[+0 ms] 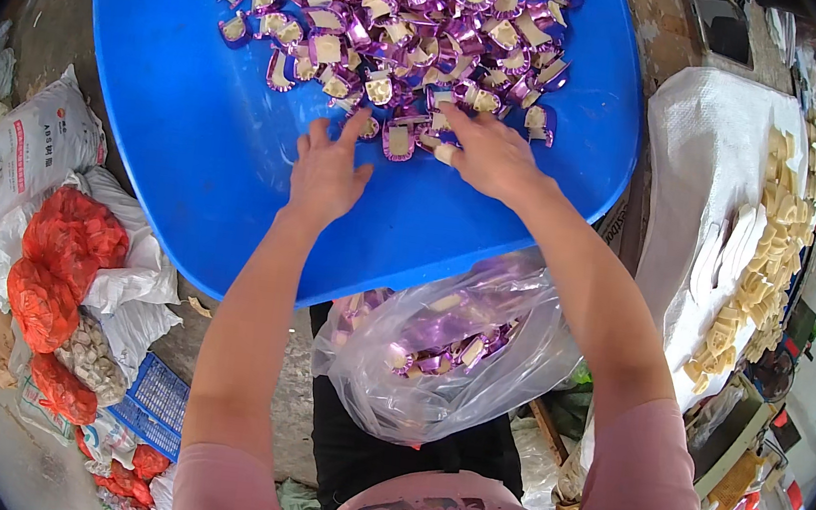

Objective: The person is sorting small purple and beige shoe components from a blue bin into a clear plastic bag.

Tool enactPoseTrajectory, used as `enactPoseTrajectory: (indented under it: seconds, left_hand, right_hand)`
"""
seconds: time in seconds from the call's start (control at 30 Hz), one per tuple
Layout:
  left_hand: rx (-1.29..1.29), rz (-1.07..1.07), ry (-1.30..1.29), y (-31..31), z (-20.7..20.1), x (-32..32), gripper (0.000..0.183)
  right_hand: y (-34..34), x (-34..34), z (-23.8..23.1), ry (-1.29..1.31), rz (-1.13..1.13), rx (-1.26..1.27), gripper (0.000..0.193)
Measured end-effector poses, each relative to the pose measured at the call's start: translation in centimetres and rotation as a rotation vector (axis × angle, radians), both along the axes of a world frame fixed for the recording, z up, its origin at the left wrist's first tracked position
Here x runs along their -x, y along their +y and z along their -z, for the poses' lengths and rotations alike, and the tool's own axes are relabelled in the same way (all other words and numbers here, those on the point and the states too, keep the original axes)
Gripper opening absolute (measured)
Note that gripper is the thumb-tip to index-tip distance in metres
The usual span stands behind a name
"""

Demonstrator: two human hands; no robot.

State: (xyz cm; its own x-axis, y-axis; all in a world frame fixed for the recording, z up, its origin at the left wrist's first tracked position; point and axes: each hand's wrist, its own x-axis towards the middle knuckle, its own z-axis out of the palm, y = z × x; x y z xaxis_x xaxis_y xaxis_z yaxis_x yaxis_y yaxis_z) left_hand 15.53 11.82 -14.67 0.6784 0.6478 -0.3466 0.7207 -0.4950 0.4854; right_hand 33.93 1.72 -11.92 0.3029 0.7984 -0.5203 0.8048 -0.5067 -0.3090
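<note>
Shiny purple pieces with cream insides [422, 40] lie heaped on a big blue plastic tray [188, 149] in front of me. My left hand [329, 173] rests at the near side of the heap, fingers spread and nothing held in them. To its right, my right hand [490, 152] reaches into the pieces with its fingers stretched out, the fingertips touching some of them. Below the tray's near edge a clear plastic bag [504, 387] hangs over my lap, with more of the purple pieces inside.
Red bags [72, 242] and white sacks [38, 142] are piled at the left, beside a blue plastic crate [155, 402]. On the right, cream-coloured pieces [769, 266] lie on a white woven sheet [684, 176], with white gloves [730, 252] among them.
</note>
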Motion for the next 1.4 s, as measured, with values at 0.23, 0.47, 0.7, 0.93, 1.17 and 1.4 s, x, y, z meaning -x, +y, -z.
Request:
enactPoseTrajectory:
  seconds: [0.23,0.47,0.7,0.93,1.17,1.4]
  left_hand:
    - [0.191,-0.058,0.11,-0.3,3.6,-0.4,0.049]
    - [1.153,-0.425,-0.35,1.8,-3.1,2.7,0.036]
    - [1.488,0.453,-0.533,-5.5,-13.5,5.9,0.041]
    - [0.964,0.305,-0.489,-6.5,-14.9,5.9,0.039]
    - [-0.171,-0.127,-0.329,4.4,-2.8,0.5,0.067]
    - [-0.24,-0.027,-0.029,5.0,1.6,-1.6,0.069]
  right_hand:
    - [0.9,-0.5,0.7,0.103,0.018,0.079,0.048]
    - [-3.4,-2.8,-6.0,0.87,0.682,-0.214,0.051]
    - [-9.5,-0.2,-15.0,1.316,-0.184,-0.054,0.042]
    - [-8.7,0.5,-16.4,0.998,-0.151,-0.012,0.048]
    - [-1.3,-2.9,-1.9,-0.406,-0.438,-0.296,0.043]
    - [1.9,-2.5,2.5,-0.547,-0.571,-0.133,0.024]
